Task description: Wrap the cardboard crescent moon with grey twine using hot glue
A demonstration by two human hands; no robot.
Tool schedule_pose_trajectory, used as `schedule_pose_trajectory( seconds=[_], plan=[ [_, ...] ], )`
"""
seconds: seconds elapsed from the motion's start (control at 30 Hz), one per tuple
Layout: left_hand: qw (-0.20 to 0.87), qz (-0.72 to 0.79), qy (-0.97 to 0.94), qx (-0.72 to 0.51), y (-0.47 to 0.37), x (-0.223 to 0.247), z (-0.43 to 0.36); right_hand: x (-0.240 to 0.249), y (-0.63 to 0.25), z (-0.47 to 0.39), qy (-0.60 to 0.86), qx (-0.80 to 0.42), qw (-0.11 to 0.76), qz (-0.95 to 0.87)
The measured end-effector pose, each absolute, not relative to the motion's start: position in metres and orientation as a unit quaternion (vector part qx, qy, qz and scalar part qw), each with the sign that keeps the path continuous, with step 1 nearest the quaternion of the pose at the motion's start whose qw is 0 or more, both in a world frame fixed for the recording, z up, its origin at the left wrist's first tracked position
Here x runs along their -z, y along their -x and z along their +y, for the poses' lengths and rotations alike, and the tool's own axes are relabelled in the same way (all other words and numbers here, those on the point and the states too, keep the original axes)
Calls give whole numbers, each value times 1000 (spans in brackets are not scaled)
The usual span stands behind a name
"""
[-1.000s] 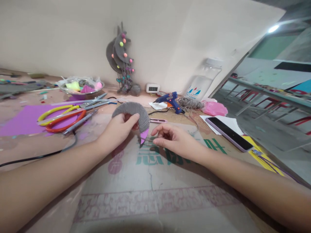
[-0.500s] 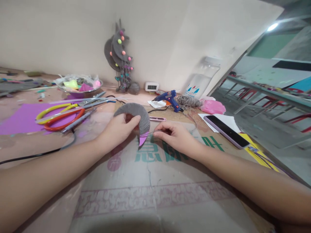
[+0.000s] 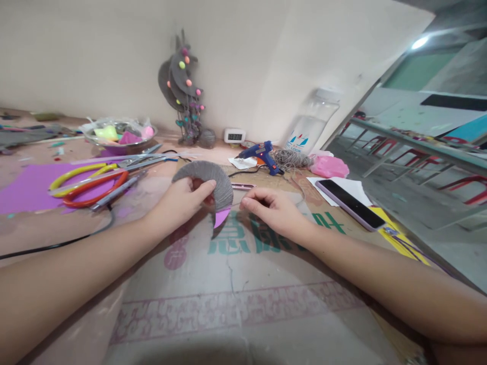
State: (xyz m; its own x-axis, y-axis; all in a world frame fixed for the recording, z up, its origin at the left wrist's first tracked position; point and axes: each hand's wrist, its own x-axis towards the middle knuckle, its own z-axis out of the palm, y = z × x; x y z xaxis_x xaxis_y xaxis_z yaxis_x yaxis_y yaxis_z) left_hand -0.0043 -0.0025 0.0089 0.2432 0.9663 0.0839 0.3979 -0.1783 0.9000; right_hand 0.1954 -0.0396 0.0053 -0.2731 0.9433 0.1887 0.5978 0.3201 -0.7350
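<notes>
My left hand (image 3: 192,195) is closed on a crescent moon shape (image 3: 223,191), thumb in front and fingers behind. Grey yarn is wound round most of the crescent; its lower tip shows bare purple. To the right of it, my right hand (image 3: 272,205) pinches a thin strand of grey yarn (image 3: 236,204) that runs to the crescent's edge. Behind the right hand, the yarn trails back toward a loose grey yarn bundle (image 3: 292,158). A pink craft knife (image 3: 242,186) lies just beyond the hands.
A blue glue gun (image 3: 262,154), white timer (image 3: 235,135) and water bottle (image 3: 310,124) stand at the back. Scissors (image 3: 95,185) lie on purple sheet (image 3: 23,187) at left, near a bowl (image 3: 125,147). A phone (image 3: 350,203) rests at right. A decorated moon hanging (image 3: 182,86) is against the wall.
The view has shifted slightly, so most things sit a little further left. The crescent is tilted slightly differently in my left hand. Both hands keep their grips.
</notes>
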Motion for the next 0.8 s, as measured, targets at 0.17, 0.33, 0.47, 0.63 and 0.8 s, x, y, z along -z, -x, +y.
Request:
schedule_pose_trajectory(
  seconds=[0.17, 0.33, 0.47, 0.63, 0.8],
  plan=[
    [476, 479, -637, -371, 4, -10, -3, -2, -198, -38, 511, -283, 299, -755],
    [478, 464, -640, -382, 4, -9, -2, -1, -199, -36, 522, -282, 290, -751],
    [441, 472, -666, -374, 4, -10, -3, 0, -199, -35, 533, -275, 291, -746],
    [425, 492, -674, -350, 2, -14, -6, 2, -200, -34, 530, -265, 294, -750],
    [415, 486, -685, -350, 2, -14, -6, 0, -200, -32, 523, -247, 293, -761]
  ],
)
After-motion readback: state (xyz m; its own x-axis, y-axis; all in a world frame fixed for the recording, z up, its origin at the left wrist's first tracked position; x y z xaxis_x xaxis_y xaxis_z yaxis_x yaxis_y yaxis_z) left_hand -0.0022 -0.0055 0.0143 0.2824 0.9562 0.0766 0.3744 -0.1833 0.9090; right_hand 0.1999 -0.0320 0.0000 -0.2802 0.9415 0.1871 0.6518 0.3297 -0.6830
